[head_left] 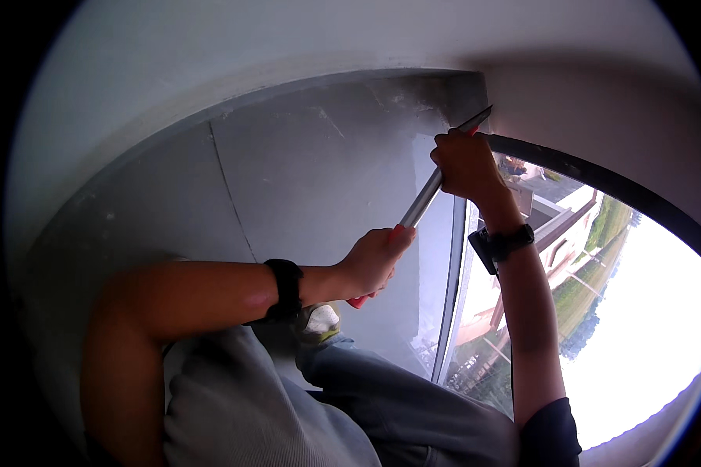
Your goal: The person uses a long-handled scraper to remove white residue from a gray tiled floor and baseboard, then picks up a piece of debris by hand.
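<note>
Two hands hold one long silver tool (422, 201) over the grey floor (304, 171). The left hand (372, 263) has its fingers curled close together around the red grip (357, 302) at the tool's near end. The right hand (467, 165) wraps its fingers around the tool farther up, just beside the flat blade (477, 117). That blade is near the floor's far right corner, but I cannot tell if it touches. Along the floor's right edge is a big window (623, 280).
</note>
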Demonstrator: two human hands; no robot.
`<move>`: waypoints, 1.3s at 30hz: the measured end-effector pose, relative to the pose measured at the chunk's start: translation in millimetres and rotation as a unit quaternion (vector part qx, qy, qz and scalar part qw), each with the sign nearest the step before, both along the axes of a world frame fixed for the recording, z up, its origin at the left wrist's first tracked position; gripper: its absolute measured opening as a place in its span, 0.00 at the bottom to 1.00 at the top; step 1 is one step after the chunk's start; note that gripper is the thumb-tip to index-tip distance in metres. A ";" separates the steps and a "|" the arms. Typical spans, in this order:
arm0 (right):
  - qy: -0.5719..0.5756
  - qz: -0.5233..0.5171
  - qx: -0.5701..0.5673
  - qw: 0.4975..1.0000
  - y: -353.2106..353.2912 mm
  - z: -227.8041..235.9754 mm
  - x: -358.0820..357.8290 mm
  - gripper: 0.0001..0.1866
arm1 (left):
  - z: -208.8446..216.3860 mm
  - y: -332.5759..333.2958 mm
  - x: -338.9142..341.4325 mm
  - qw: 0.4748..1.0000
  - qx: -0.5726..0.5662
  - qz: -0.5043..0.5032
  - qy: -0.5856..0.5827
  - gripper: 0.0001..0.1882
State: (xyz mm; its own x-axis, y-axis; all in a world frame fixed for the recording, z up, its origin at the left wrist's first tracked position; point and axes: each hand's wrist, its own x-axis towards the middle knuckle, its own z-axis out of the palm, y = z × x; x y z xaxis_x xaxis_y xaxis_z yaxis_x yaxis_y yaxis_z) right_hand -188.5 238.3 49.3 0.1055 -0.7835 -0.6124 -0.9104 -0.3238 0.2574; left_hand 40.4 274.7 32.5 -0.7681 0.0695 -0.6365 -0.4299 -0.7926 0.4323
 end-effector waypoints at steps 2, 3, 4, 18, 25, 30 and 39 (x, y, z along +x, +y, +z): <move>-0.015 0.018 -0.026 0.999 -8.2 -0.2 -7.2 0.06 | 2.7 -5.3 -2.4 1.000 0.006 0.003 0.012 0.26; -0.031 0.036 -0.053 0.997 -14.9 -1.8 -11.2 0.07 | -2.1 -8.6 -7.1 0.999 -0.026 0.023 0.020 0.27; 0.009 0.028 -0.041 0.999 -27.3 -0.3 -9.7 0.07 | -6.1 -13.5 -12.3 0.998 -0.028 0.040 0.024 0.28; -0.009 0.022 -0.030 0.999 -36.1 6.9 -4.6 0.05 | 2.0 -23.5 -4.0 0.999 -0.022 0.035 0.023 0.28; -0.015 -0.001 -0.021 1.000 -38.1 7.3 -5.0 0.05 | 6.5 -27.9 -3.1 0.999 -0.016 0.032 0.020 0.28; -0.032 0.018 -0.032 0.999 -27.3 7.7 0.9 0.05 | 7.6 -24.0 2.2 1.000 -0.005 0.015 0.009 0.28; -0.039 0.014 -0.031 0.999 -31.5 1.0 -4.3 0.07 | 10.0 -25.0 0.6 0.998 -0.045 0.032 -0.005 0.28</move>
State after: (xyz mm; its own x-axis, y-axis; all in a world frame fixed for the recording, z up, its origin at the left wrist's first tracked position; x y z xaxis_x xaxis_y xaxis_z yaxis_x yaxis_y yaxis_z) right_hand -192.8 206.8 50.2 0.1726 -0.8158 -0.5520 -0.9192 -0.3347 0.2073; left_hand 41.0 249.7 42.5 -0.7632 -0.0383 -0.6451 -0.3832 -0.7769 0.4995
